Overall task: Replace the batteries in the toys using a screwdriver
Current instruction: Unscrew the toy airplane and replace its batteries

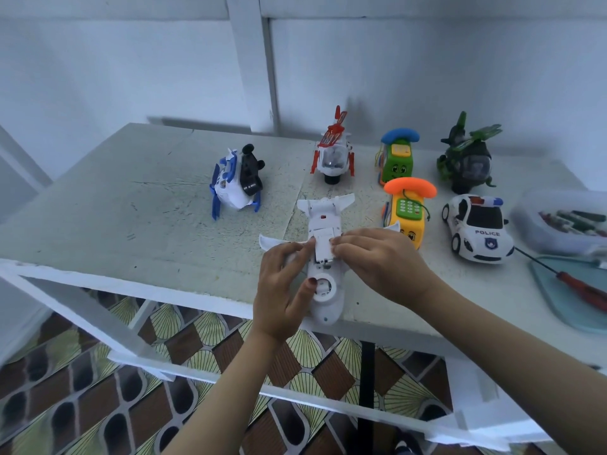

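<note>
Item: white toy airplane (323,213), belly up at the near edge of the bench (131,208). We see the left hand (282,290) wrapped around its fuselage, thumb on the wheel housing. The right hand (377,267), fingers curled, pinches the battery cover (323,246) at mid-belly. The red-handled screwdriver (579,289) lies well apart, to the right.

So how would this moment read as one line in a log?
left hand: grips white toy plane, belly up | right hand: fingertips on battery cover | screwdriver: lying on tray, untouched
</note>
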A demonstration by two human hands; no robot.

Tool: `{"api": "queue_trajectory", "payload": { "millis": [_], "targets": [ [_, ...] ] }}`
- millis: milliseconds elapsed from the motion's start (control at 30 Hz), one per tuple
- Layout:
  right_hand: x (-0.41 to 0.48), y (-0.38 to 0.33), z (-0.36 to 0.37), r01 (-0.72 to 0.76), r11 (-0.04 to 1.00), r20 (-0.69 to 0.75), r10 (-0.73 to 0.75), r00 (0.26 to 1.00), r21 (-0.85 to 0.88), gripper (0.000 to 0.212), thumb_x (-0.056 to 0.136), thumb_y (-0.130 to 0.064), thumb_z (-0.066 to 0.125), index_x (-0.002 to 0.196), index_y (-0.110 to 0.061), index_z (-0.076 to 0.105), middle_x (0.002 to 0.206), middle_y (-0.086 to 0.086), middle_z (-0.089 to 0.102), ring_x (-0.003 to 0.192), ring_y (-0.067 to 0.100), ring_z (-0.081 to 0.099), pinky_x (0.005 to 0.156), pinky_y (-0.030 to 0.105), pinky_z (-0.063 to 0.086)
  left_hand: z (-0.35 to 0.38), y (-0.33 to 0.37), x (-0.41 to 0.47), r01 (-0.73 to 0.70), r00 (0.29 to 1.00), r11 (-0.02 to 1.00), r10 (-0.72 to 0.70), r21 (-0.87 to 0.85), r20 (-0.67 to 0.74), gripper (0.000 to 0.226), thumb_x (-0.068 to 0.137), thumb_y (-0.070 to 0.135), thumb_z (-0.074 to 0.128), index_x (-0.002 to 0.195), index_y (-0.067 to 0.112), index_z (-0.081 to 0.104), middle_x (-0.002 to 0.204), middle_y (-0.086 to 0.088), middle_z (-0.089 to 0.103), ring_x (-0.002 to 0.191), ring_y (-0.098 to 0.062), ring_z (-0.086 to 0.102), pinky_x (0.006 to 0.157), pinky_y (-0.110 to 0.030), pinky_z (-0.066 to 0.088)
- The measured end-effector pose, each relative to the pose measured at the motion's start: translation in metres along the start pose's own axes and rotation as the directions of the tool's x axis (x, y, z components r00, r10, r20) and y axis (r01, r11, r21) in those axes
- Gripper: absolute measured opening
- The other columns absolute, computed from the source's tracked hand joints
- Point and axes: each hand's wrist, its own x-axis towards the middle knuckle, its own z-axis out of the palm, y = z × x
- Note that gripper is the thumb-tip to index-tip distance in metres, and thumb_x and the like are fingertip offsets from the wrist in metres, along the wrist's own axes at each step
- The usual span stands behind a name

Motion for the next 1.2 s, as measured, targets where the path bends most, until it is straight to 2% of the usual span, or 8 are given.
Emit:
{"api": "queue_trajectory", "payload": {
  "millis": [200,400,600,700,767,867,1000,1200],
  "targets": [
    [-0.002,-0.001,-0.003,-0.009,1.000,0.035,0.009,0.999,-0.006,0.019,0.087,-0.015,0.057,0.091,-0.011,0.075,0.093,0.004,0.075,0.086,0.024,0.072,0.067,0.034,0.058,0.000,0.001,0.001,-0.020,1.000,0.999,0.020,0.027,0.002,0.060,0.101,0.055,0.027,0.138,0.014,0.048,0.123,-0.005,0.050,0.116,-0.018,0.044,0.101,-0.023,0.033],
    [-0.002,-0.003,-0.004,-0.031,0.999,0.071,0.032,0.997,-0.013,0.019,0.088,-0.015,0.057,0.094,-0.011,0.074,0.095,0.002,0.075,0.085,0.025,0.070,0.065,0.034,0.057,0.000,0.003,0.001,-0.013,1.000,1.000,0.013,0.027,0.004,0.060,0.101,0.055,0.027,0.136,0.013,0.050,0.121,-0.010,0.054,0.116,-0.020,0.045,0.102,-0.022,0.031],
    [-0.005,-0.011,-0.007,-0.142,0.989,0.110,0.136,0.985,0.047,0.025,0.089,-0.019,0.052,0.097,-0.011,0.074,0.101,0.002,0.073,0.090,0.024,0.065,0.067,0.033,0.055,0.000,0.006,0.001,-0.005,1.000,0.999,0.005,0.049,-0.001,0.060,0.102,0.054,0.026,0.134,0.011,0.054,0.119,-0.012,0.055,0.115,-0.018,0.044,0.102,-0.021,0.031],
    [-0.004,-0.017,-0.009,-0.278,0.954,0.140,0.262,0.955,0.111,0.025,0.089,-0.024,0.051,0.096,-0.014,0.073,0.105,0.001,0.071,0.096,0.022,0.063,0.071,0.030,0.053,0.001,0.007,0.002,0.012,1.000,0.999,-0.012,0.041,-0.004,0.061,0.101,0.055,0.027,0.133,0.010,0.055,0.117,-0.011,0.055,0.113,-0.017,0.045,0.101,-0.019,0.031],
    [-0.002,-0.020,-0.009,-0.395,0.906,0.144,0.375,0.916,0.153,0.028,0.088,-0.034,0.051,0.092,-0.017,0.073,0.107,0.002,0.070,0.099,0.020,0.062,0.077,0.026,0.046,0.001,0.008,0.002,0.022,1.000,0.999,-0.022,0.036,0.000,0.063,0.100,0.056,0.028,0.133,0.009,0.056,0.116,-0.010,0.055,0.112,-0.017,0.045,0.100,-0.019,0.030],
    [0.001,-0.022,-0.007,-0.524,0.815,0.146,0.503,0.852,0.247,0.025,0.083,-0.037,0.061,0.092,-0.018,0.073,0.106,0.001,0.071,0.097,0.018,0.063,0.081,0.028,0.044,0.002,0.011,0.001,0.029,0.999,0.999,-0.030,0.041,0.014,0.065,0.100,0.056,0.028,0.134,0.008,0.055,0.118,-0.008,0.054,0.112,-0.016,0.044,0.100,-0.017,0.029],
    [0.000,-0.023,-0.005,-0.553,0.800,0.170,0.526,0.833,0.234,0.039,0.081,-0.036,0.064,0.113,-0.015,0.070,0.109,0.002,0.071,0.100,0.020,0.066,0.083,0.038,0.051,0.001,0.011,-0.001,0.025,0.999,0.998,-0.027,0.051,0.025,0.061,0.100,0.056,0.028,0.138,0.013,0.052,0.118,0.000,0.049,0.112,-0.012,0.041,0.099,-0.016,0.029],
    [0.000,-0.020,-0.003,-0.636,0.716,0.226,0.595,0.772,0.289,0.046,0.075,-0.048,0.067,0.109,-0.017,0.071,0.114,-0.003,0.066,0.105,0.017,0.061,0.090,0.045,0.048,0.002,0.013,0.002,0.029,0.999,0.996,-0.032,0.082,0.037,0.051,0.096,0.041,0.039,0.134,0.011,0.057,0.117,-0.008,0.054,0.113,-0.014,0.043,0.100,-0.015,0.027]
  ]
}}
